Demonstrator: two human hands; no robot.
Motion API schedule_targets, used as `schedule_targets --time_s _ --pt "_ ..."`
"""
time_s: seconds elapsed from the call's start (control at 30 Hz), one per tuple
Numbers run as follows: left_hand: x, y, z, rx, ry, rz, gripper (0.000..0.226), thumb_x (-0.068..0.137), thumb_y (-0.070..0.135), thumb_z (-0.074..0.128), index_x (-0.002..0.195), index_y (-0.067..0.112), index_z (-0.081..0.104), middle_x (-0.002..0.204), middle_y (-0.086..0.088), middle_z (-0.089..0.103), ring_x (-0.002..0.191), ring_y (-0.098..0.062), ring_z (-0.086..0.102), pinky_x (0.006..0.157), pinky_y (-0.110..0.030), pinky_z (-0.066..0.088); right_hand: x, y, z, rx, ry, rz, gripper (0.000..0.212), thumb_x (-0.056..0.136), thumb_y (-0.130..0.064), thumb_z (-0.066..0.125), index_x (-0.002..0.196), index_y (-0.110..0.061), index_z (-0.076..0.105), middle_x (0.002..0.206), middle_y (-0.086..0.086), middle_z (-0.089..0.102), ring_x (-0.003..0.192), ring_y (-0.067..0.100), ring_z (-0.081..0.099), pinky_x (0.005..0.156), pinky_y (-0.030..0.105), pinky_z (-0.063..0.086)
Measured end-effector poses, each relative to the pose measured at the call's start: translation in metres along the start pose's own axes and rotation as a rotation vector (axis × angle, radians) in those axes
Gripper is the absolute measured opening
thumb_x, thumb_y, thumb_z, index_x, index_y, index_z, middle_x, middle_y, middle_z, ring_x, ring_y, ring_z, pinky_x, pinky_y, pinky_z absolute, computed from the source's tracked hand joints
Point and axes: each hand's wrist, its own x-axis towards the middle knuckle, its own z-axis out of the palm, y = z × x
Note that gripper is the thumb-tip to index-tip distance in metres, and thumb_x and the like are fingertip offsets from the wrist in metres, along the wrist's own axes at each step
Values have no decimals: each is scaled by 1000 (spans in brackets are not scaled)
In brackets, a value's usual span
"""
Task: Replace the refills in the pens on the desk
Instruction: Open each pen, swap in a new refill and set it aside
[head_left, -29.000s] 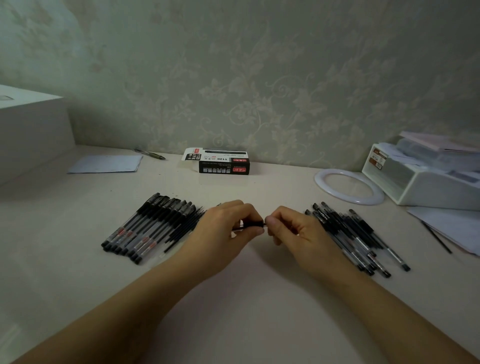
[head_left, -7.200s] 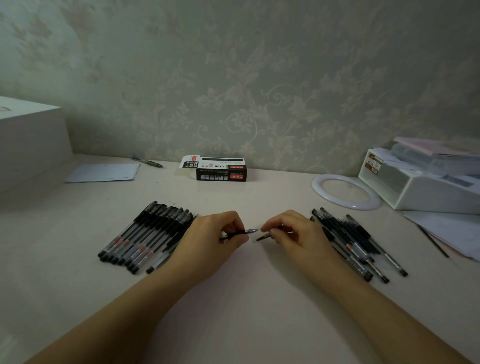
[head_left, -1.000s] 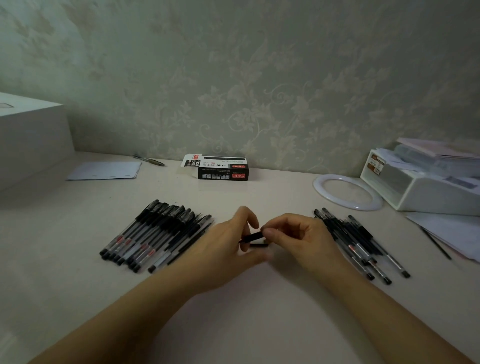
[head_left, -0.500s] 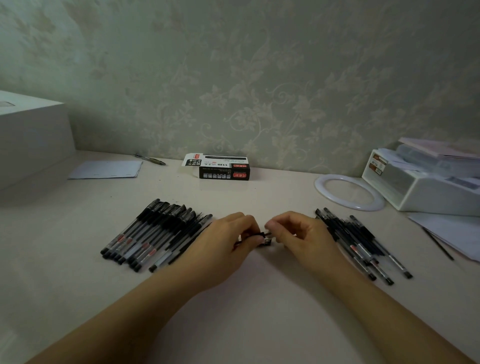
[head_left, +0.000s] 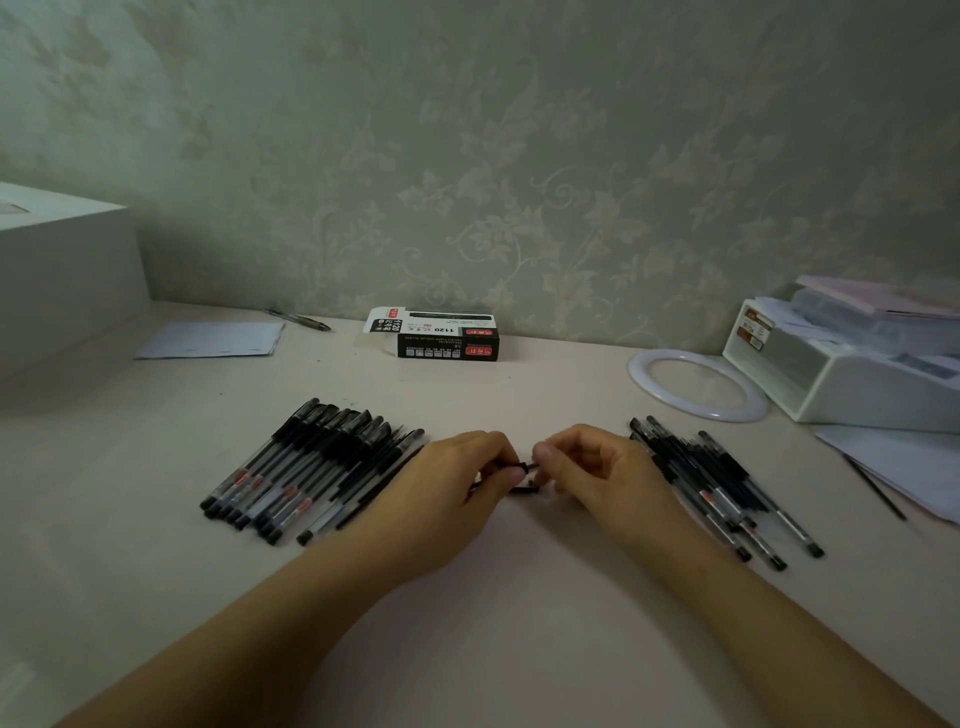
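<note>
Right now the fingertips (head_left: 517, 474) of both hands pinch one black pen (head_left: 523, 466) at desk (head_left: 519, 597) centre: left hand (head_left: 447, 486) at nine o'clock, right hand (head_left: 597, 467) at three. Pen piles (head_left: 311, 467) flank them.

A white ring (head_left: 697, 385) lies beside a white tray (head_left: 852, 382) of papers at right; a notepad (head_left: 210, 340) and white box (head_left: 62, 270) sit at left

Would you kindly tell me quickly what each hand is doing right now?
Left hand: closed, pinching the black pen.
Right hand: closed, pinching the other end of the same pen.
</note>
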Motion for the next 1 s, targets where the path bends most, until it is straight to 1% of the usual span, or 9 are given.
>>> schedule_targets --time_s 0.07,0.17,0.33,0.43,0.53,0.7,0.87,0.93,1.0 --pt "0 0 1 2 -8 -1 11 96 30 52 91 24 59 77 17 55 70 4 51 58 -9 31 1 1 -1 13 -3 4 14 83 -42 69 81 -28 73 75 -2 75 68 3 65 65 12 47" --pt "0 0 1 -13 -15 -7 10 98 29 47 104 30 56 73 16 54 66 0 51 55 -13 34 3 3 -3 59 12 -20 4 87 -21 72 84 -22 74 76 0 75 70 5 66 65 11 48" --pt "-1 2 -2 0 -47 -16 25 101 27 38 117 41 51 73 20 50 72 -1 51 63 -22 43 5 4 -7 92 162 -6 4 87 -16 71 85 -19 71 74 -1 74 64 2 62 63 11 48" --pt "-1 0 -2 14 -55 -42 26 101 26 38 117 41 51 74 16 51 73 0 51 66 -26 45 6 8 -10 -121 251 -49 10 85 -13 73 79 -20 70 72 -8 70 64 -1 62 63 10 47" --pt "-2 0 -2 21 -73 -45 28 101 24 38 119 39 53 74 16 51 73 0 51 67 -28 46 4 13 -9 -375 181 -80 12 81 -13 74 76 -23 70 70 -15 67 64 -1 59 62 9 46" --pt "-1 0 -2 35 -91 -50 31 101 23 39 123 39 54 78 14 52 76 -6 52 73 -32 46 4 20 -7 -508 97 -96 13 80 -18 74 75 -29 70 70 -10 64 65 6 58 59 11 43" --pt "-1 1 -1 10 -63 -46 33 101 24 39 126 41 53 87 14 55 81 -3 53 75 -27 45 3 16 -5 -419 150 -81 8 83 -29 75 88 -29 69 75 -9 62 65 5 56 60 11 44" --pt "0 1 -1 -13 -12 -28 33 100 24 40 126 41 53 86 14 54 80 -4 54 73 -27 45 4 9 -3 -289 216 -70 6 85 -33 73 88 -29 70 75 -9 65 64 4 59 60 10 45" --pt "1 1 -1 -35 49 -1 33 100 21 41 125 40 53 82 13 54 78 -6 54 71 -28 45 3 0 -2 -120 196 -62 5 86 -33 71 87 -28 72 77 -10 70 66 3 63 62 10 48"
